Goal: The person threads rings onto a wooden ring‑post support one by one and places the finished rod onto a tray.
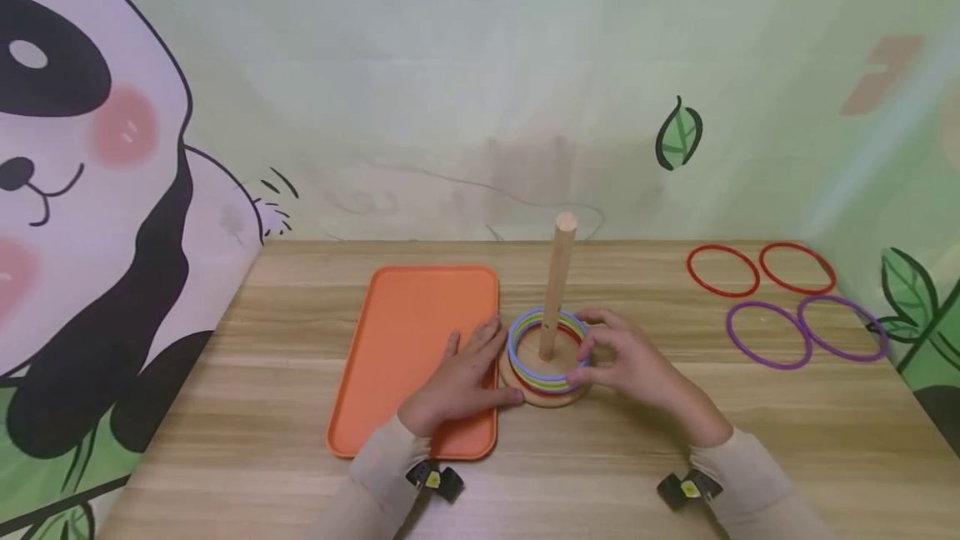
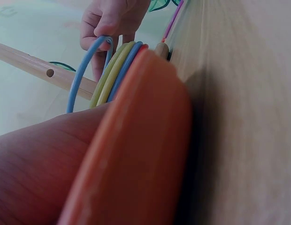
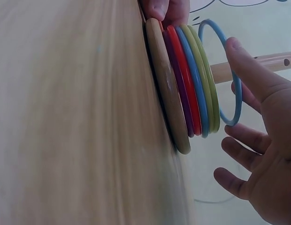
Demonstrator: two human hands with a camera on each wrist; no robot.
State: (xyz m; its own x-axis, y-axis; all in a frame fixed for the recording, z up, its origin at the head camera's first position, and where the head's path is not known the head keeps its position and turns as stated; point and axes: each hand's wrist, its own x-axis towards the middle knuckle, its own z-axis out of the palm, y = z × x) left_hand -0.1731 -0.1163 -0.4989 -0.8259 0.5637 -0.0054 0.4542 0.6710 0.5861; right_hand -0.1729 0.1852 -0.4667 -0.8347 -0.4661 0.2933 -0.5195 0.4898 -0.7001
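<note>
right now a light blue ring (image 3: 239, 101) hangs around the wooden peg (image 1: 557, 282), above a stack of rings (image 3: 195, 84) and apart from most of it. the thumb and fingertips of the right hand (image 1: 630, 357) pinch its right side, the gap closed down to the ring's thickness, with the other fingers loosely spread. the left hand (image 1: 461, 377) lies over the right edge of an orange tray (image 1: 405, 332), fingers spread and gripping nothing, its thumb touching the round base (image 3: 166, 89).

all this sits on a wood-grained table (image 1: 592, 482), set against a pale green wall (image 1: 360, 90) printed with a cartoon panda (image 1: 161, 248) and outlined leaves. to the right, two red rings (image 1: 733, 295) and two purple rings (image 1: 776, 367) lie flat, the purple pair meeting.

the held ring faces up, slightly tilted against the stack; the peg stands upright, and the tray's long side runs away from the person.

the rings are thin, smooth and glossy, stacked purple, red, blue and yellow-green upward. the peg is a plain rod with small round holes; the tray has rounded corners and a raised rim.
</note>
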